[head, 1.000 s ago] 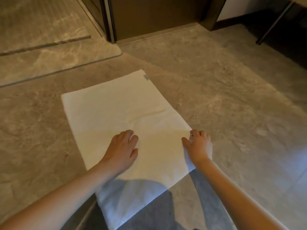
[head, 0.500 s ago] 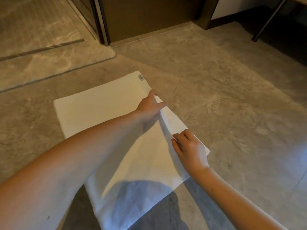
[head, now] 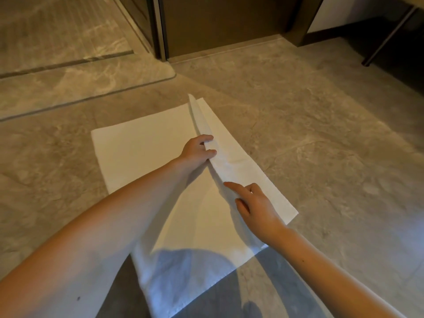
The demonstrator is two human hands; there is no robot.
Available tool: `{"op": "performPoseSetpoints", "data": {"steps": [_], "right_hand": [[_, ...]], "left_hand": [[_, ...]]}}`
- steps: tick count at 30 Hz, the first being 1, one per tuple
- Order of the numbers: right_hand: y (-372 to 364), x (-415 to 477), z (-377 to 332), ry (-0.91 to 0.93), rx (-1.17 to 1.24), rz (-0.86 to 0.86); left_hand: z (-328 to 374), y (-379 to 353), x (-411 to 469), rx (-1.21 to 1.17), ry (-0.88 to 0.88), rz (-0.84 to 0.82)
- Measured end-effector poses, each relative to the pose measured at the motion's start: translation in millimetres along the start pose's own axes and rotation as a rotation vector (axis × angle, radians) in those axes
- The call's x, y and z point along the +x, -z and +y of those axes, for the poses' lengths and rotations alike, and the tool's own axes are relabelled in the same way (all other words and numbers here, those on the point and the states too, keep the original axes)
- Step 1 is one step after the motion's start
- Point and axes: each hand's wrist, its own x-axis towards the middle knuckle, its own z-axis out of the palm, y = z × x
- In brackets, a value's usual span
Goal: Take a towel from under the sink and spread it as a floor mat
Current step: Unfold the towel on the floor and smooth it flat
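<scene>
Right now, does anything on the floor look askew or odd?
Only the towel: its right side is raised in a fold, pinched by the left hand, with the right hand by the crease. It isn't flat yet. Nothing spilled or damaged.

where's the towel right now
In the head view the white towel lies mid-frame on the grey floor, its right flap gripped by the left hand.

The white towel (head: 142,154) lies on the grey stone floor, flat over its left part, with a long ridge raised along its right side.
</scene>
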Motion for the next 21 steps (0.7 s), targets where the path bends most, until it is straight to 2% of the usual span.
{"op": "performPoseSetpoints", "data": {"steps": [8, 13, 18, 21], "right_hand": [[2.5, 3.6, -7.4, -0.115, 0.216, 0.003], [2.9, 2.0, -20.6, -0.152, 0.378, -0.063], [11.7, 4.8, -40.7, -0.179, 0.547, -0.189], [14.2, 7.4, -59.4, -0.146, 0.614, -0.351]], "left_hand": [[-3.8, 13.7, -10.9, -0.058, 0.037, 0.008], [-1.6, 28.5, -22.2, -0.106, 0.022, 0.017], [-4.2, 54.1, -43.7, -0.199, 0.022, 0.009], [-6.6, 75.7, -62.0, -0.192, 0.007, 0.011]]}}
